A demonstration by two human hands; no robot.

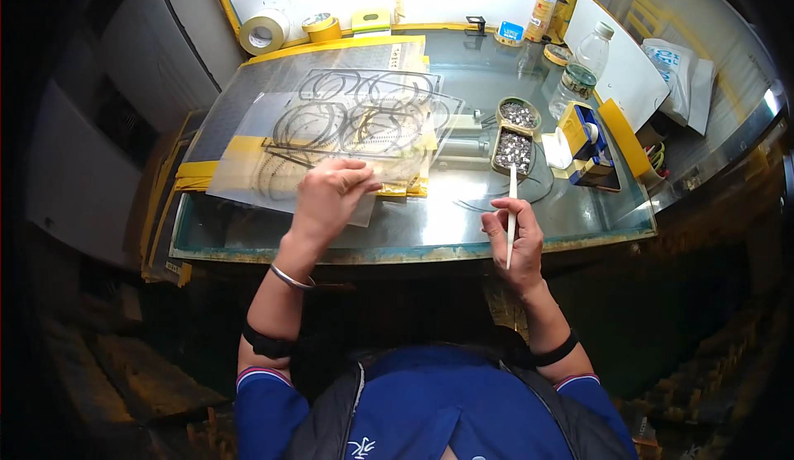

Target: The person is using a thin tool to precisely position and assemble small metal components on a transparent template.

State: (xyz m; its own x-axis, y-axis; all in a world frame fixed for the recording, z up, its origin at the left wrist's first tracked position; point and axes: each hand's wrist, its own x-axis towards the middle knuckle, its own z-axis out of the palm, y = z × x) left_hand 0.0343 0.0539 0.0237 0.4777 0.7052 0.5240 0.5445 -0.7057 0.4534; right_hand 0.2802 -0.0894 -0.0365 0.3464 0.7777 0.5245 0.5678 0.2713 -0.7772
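Note:
My left hand (327,199) is closed in a pinch at the near edge of a clear plastic sheet (240,166). Dark looping lines (310,125) show on the stacked clear sheets beyond my fingers; whether they are printed or loose strands I cannot tell. In my right hand (521,249) is a slim white stick (510,241), gripped like a pen. Its far end reaches the near rim of a small rectangular tin (514,150) full of tiny silvery and dark pieces. Right behind that tin sits a second small tin (518,113) with similar pieces.
The glass-topped table (405,232) has a tape dispenser (589,150) and a plastic bottle (583,67) at right. Along the back stand a white tape roll (265,31), a yellow tape roll (321,27) and a blue-lidded round container (509,33). Thin dark strands (542,191) lie near the tins.

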